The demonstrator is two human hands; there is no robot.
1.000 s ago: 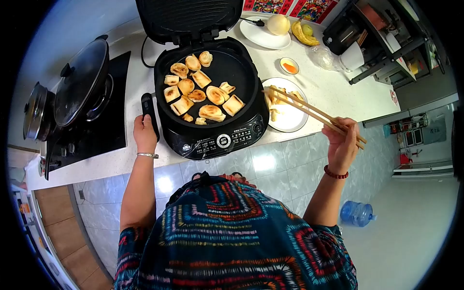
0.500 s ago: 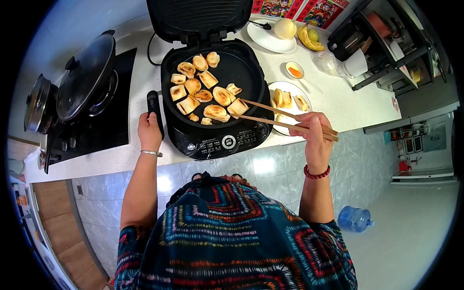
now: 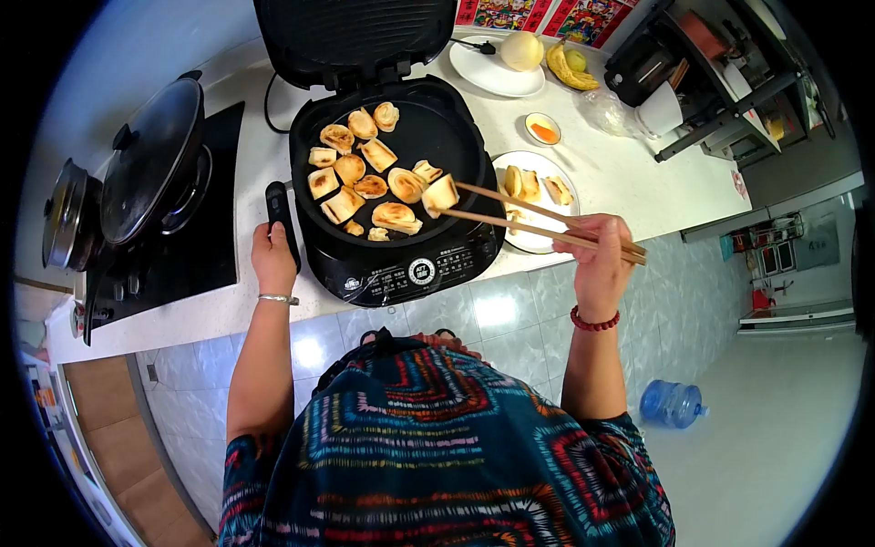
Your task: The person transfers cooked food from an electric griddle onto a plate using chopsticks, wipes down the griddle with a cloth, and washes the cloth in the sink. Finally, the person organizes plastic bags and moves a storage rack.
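Observation:
Wooden chopsticks (image 3: 519, 221) are held in my right hand (image 3: 602, 257), fingers closed around their rear part. Their tips pinch a pale piece of bread-like pastry (image 3: 440, 197) at the right front of the round black electric griddle (image 3: 456, 137). Several browned pastry pieces (image 3: 370, 187) lie on the left and front of its cooking surface. My left hand (image 3: 272, 258) is closed around the lower end of a black handle (image 3: 282, 228) at the griddle's left side. To the right, a white plate (image 3: 551, 244) carries several more pieces, partly behind the chopsticks.
The griddle's lid (image 3: 351, 41) stands open behind. A lidded wok (image 3: 155, 159) and a pot (image 3: 68, 219) are on the hob at left. A small orange-filled dish (image 3: 542, 129), a white oval plate (image 3: 492, 77) and bananas (image 3: 570, 68) are on the right; a black rack (image 3: 720, 100) is beyond.
The pastry piece between the chopsticks is tilted up and raised a little from the griddle surface. The whole view has shifted slightly. My left hand stays on the handle.

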